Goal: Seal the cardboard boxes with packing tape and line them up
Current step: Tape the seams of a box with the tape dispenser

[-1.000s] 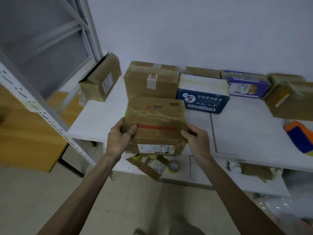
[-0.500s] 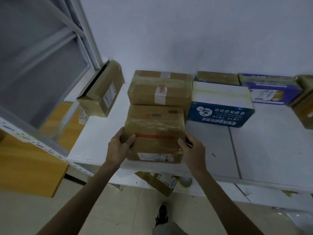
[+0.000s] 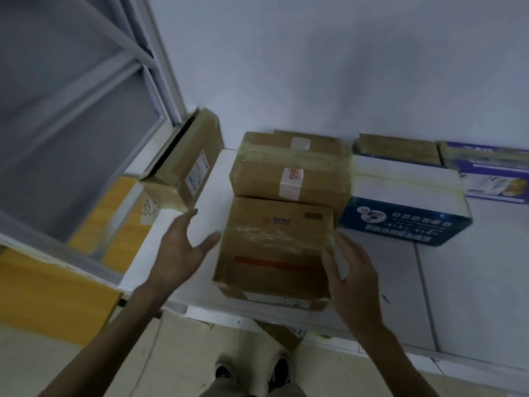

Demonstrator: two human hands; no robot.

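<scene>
1. Head view: the box (image 3: pixel 274 247) is set down on the table (image 3: pixel 446 282) near the front edge, with its far side against the rear box (image 3: pixel 289 173).
2. 0.5 s ago the box was gripped at both sides. That grip has since been released.
3. The left hand (image 3: pixel 180 250) is held wide with fingers spread. Nothing is held, and the hand is clear of the box's left side.
4. The right hand (image 3: pixel 352 270) is likewise spread and empty, just beside the box's right side. Contact cannot be confirmed.
5. Clear tape is seen across the box top, so sealing of this box is judged complete.
6. Placement is judged done: the box is lined up in front of the rear box, with the blue box (image 3: pixel 406 213) to the right. Another box is likely to be needed next.
</scene>
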